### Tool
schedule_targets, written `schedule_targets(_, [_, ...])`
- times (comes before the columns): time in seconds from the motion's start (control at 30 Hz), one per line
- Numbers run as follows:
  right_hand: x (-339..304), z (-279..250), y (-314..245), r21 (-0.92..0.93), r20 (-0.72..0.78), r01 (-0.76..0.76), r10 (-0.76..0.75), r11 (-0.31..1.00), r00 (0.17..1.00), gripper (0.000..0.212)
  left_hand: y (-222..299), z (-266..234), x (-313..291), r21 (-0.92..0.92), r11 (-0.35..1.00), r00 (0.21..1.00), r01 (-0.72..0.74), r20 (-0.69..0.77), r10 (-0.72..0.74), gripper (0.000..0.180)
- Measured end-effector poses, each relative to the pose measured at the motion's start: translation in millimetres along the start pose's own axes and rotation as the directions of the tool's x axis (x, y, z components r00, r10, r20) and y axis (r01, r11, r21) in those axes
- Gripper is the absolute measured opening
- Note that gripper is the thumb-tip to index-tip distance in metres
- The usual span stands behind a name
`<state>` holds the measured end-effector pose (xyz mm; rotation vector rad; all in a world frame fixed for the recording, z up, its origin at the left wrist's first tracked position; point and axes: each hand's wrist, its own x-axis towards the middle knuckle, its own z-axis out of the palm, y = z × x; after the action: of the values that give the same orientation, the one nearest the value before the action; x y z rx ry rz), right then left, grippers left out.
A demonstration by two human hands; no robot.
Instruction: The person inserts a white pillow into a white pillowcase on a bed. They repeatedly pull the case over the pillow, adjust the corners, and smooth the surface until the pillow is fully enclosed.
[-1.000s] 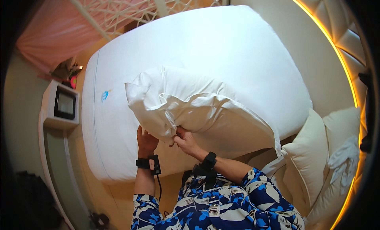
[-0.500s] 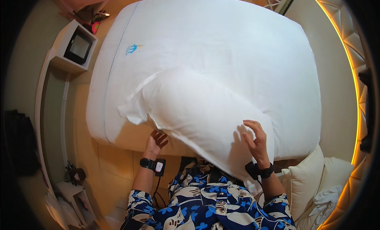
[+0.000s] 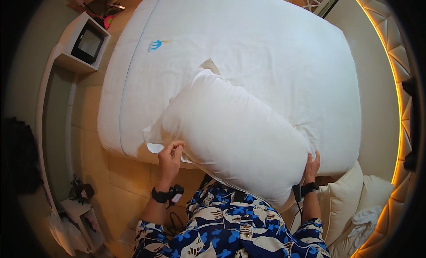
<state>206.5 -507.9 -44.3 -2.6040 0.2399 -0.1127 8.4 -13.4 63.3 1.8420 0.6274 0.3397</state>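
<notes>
A plump white pillow (image 3: 235, 138) in a white pillowcase lies slantwise over the near side of the bed. The loose mouth of the pillowcase (image 3: 153, 136) hangs out at the pillow's left end, and a pale corner (image 3: 210, 66) sticks up at its far side. My left hand (image 3: 170, 162) is closed in a pinch at the near edge of that mouth, seemingly on the cloth. Against the pillow's right end rests my right hand (image 3: 312, 165), open, with its fingers a little apart; the thumb is mostly hidden.
The bed (image 3: 266, 49) has a white fitted cover with a blue line and emblem. Cream pillows (image 3: 341, 204) and a crumpled white cloth (image 3: 366, 227) lie at the right. A padded, lit headboard (image 3: 390, 49) edges the right; a white shelf unit (image 3: 66, 58) lines the left wall.
My left hand has risen to the pillowcase mouth and closed. The right hand has moved right, to the pillow's end. The pillow looks plumper, and its pale far corner now shows.
</notes>
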Motion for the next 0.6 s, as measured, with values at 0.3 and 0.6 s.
schedule_targets(0.3, [-32.2,-15.4,19.5,0.559,0.776,-0.783,0.159,0.273,0.61,0.054,-4.0,43.1,60.0,0.71,0.646,0.955,-0.279,0.134,0.265,0.05])
schedule_targets(0.6, [-7.9,-17.4,4.4,0.444,0.728,-0.739,0.277,0.507,0.627,0.049,-32.9,44.9,57.8,0.756,0.61,0.971,-0.236,0.169,0.167,0.059])
